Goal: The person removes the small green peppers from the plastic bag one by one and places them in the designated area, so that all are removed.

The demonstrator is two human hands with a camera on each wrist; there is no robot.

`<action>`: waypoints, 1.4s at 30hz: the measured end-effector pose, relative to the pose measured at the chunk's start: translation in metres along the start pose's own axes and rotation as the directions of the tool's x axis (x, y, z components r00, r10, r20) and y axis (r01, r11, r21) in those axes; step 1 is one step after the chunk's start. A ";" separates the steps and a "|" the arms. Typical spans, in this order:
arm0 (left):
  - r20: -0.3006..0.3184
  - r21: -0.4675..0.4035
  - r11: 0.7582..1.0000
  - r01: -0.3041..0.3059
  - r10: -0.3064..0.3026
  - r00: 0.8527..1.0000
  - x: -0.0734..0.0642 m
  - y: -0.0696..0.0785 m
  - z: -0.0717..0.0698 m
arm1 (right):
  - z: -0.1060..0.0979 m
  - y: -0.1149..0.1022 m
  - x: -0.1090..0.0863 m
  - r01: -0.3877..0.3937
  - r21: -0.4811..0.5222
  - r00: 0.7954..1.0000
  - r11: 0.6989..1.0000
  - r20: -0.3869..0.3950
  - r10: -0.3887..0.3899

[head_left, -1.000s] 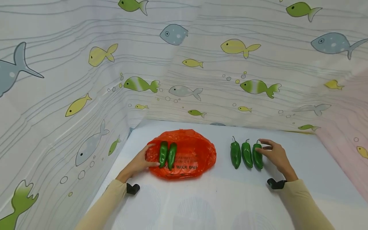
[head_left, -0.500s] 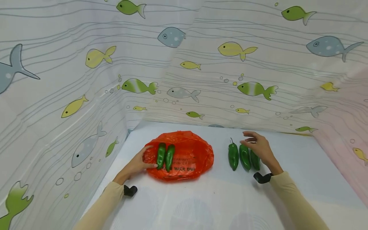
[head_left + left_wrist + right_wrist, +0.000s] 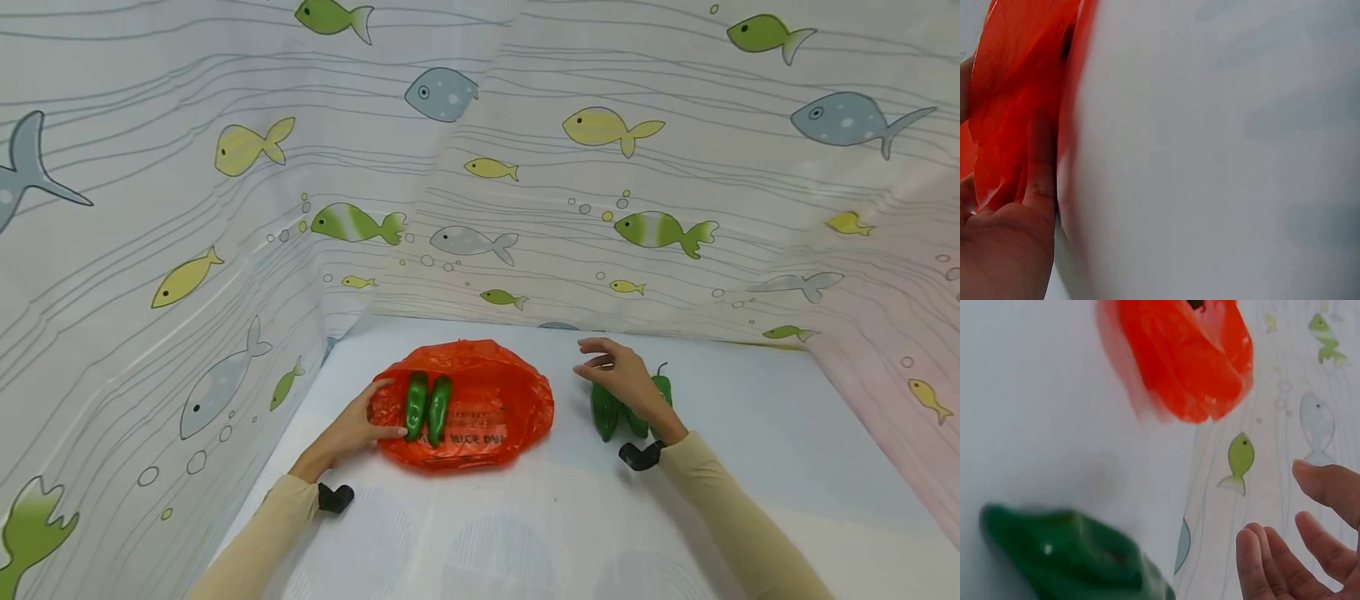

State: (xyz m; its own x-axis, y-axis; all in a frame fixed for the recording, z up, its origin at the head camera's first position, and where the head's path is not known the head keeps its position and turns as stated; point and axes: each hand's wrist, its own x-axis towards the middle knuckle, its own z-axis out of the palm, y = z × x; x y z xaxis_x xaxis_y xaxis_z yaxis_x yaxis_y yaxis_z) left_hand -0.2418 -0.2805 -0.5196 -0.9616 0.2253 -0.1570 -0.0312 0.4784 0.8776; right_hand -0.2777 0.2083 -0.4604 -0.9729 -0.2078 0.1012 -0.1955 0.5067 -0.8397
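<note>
Head view: left hand (image 3: 352, 429) is resting at the left edge of the orange bag (image 3: 487, 408), centre of frame, fingers straight, touching the two bagged peppers (image 3: 426, 407). Right hand (image 3: 626, 382) is hovering, fingers relaxed and holding nothing, over the three loose peppers (image 3: 603, 412) on the bench (image 3: 525, 517), right of centre.

Left wrist view: fingers (image 3: 1040, 156) are pressing flat on the bag's plastic.

Right wrist view: fingers (image 3: 1325, 487) are spread, empty; one pepper (image 3: 1066, 556) is lying at lower left.

Step judged in hand: reaching for a loose pepper. Next move calls for closing round one.
</note>
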 end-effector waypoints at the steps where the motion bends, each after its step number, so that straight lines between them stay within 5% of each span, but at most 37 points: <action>1: 0.006 0.005 1.000 -0.006 0.006 1.000 0.000 0.001 0.000 | 0.003 -0.002 0.001 0.008 0.006 1.000 1.000 0.008 -0.008; 17: 0.008 0.023 1.000 -0.001 0.001 1.000 -0.004 0.004 -0.001 | 0.053 -0.031 0.012 0.069 0.051 0.995 0.996 0.071 -0.072; 42: 0.011 0.010 1.000 -0.018 0.018 1.000 -0.004 0.010 0.000 | 0.096 -0.066 0.019 0.119 0.057 0.976 0.991 0.177 -0.127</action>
State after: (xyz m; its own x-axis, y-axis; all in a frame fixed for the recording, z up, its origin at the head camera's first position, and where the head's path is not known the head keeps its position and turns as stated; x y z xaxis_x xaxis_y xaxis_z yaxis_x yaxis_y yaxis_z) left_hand -0.2387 -0.2767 -0.5104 -0.9589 0.2429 -0.1465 -0.0116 0.4827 0.8757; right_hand -0.2716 0.0906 -0.4546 -0.9028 -0.4155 0.1112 -0.3028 0.4302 -0.8505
